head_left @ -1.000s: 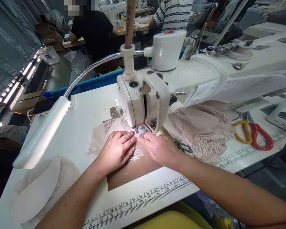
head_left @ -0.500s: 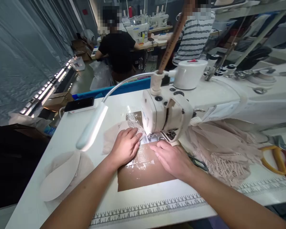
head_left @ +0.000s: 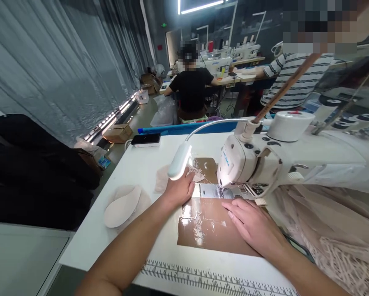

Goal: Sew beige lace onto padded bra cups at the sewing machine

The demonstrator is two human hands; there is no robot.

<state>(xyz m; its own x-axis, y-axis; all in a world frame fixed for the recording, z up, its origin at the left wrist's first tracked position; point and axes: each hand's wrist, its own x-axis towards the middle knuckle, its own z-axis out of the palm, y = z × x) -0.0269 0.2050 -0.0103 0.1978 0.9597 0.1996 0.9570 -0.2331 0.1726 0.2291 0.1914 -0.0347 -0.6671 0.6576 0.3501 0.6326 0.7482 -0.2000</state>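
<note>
My left hand [head_left: 181,189] is closed on a pale beige lace piece of fabric [head_left: 197,173], left of the needle area, partly under the lamp head. A thin thread runs from the lace toward the needle. Flat on the shiny brown sheet [head_left: 203,230] rests my right hand [head_left: 247,220], fingers stretched out and holding nothing. Its fingertips are just in front of the metal needle plate [head_left: 209,191] of the white sewing machine [head_left: 238,162]. More beige fabric [head_left: 162,177] lies beside my left hand.
A gooseneck lamp [head_left: 180,162] arches over the table. Pale oval cup-shaped pieces [head_left: 123,207] lie on the left, a phone [head_left: 146,139] behind. Beige lace fabric [head_left: 341,230] is heaped on the right. A ruler strip [head_left: 215,279] runs along the front edge. Two people are working beyond.
My left hand has drawn the lace piece leftward, away from the needle, uncovering the metal plate. My right hand stays on the brown sheet. The view has swung left and up.
</note>
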